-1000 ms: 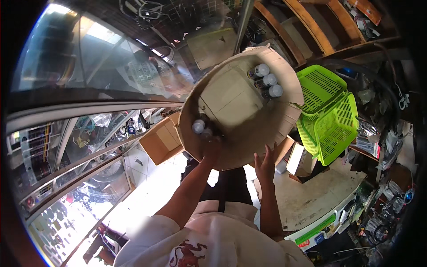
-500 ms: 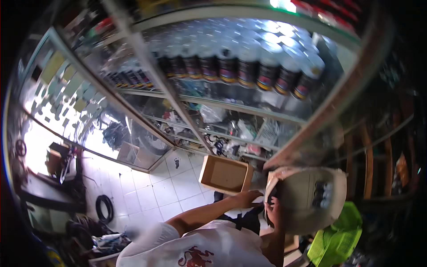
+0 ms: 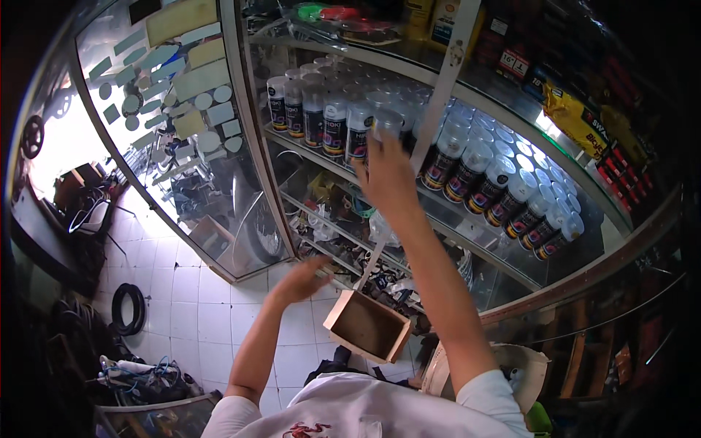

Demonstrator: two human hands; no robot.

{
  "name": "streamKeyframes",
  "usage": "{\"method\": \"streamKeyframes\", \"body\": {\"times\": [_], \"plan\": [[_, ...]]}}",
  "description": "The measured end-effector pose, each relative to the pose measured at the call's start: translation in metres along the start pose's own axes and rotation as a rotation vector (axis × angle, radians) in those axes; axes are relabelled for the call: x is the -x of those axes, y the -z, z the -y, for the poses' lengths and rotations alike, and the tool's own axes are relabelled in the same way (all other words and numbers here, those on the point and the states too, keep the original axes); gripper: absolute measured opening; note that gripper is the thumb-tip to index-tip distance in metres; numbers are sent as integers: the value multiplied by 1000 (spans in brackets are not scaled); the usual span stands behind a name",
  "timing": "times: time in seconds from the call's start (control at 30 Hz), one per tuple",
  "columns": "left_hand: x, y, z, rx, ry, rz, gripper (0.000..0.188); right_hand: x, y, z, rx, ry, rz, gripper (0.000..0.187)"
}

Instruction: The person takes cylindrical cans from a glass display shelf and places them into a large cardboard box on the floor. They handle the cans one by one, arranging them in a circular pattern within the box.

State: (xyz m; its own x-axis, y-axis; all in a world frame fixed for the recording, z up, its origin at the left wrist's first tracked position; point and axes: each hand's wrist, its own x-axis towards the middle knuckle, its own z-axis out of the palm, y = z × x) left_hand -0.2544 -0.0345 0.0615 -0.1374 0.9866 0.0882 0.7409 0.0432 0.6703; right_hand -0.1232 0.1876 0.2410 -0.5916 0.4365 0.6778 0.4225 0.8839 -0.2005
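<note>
My right hand (image 3: 387,179) is raised to the glass shelf. Its fingers are stretched toward the front row, overlapping a spray can (image 3: 386,120) with a clear cap; whether they touch it I cannot tell. Just left of those fingers stands another dark-labelled spray can (image 3: 358,123). Lower down, my left hand (image 3: 299,280) hangs in the air with its fingers apart and nothing in them. The nearest thing to it is an open cardboard box (image 3: 369,321), whose inside looks dark.
More spray cans (image 3: 467,182) fill the shelf right of the metal upright (image 3: 442,95). A round-edged carton (image 3: 529,376) is by my right arm, partly hidden. A glass door panel (image 3: 182,95) bears stuck-on shapes. A black tyre (image 3: 129,309) lies on the tiled floor (image 3: 193,292).
Both hands have left the round-edged carton at the right. My right hand has gone up to the spray cans and my left hand has moved leftward. The view has swung round.
</note>
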Motion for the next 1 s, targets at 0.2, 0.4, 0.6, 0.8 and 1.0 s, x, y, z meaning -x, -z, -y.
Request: {"method": "streamKeyframes", "body": {"times": [0.2,0.4,0.6,0.8,1.0], "plan": [[-93,122,-63,51,-213,-365,48,-37,-56,-19,434,-169,-157,59],[-221,161,-80,-445,-412,-676,55,-12,-24,8,109,-235,-55,38],[-307,120,-35,-742,-485,-875,59,107,49,25,133,131,-123,32],[-306,152,4,-965,-377,-950,65,270,143,44,-605,-351,-56,46],[-282,95,-51,-622,-360,-1027,69,452,229,19,-396,-1067,-24,58]]}}
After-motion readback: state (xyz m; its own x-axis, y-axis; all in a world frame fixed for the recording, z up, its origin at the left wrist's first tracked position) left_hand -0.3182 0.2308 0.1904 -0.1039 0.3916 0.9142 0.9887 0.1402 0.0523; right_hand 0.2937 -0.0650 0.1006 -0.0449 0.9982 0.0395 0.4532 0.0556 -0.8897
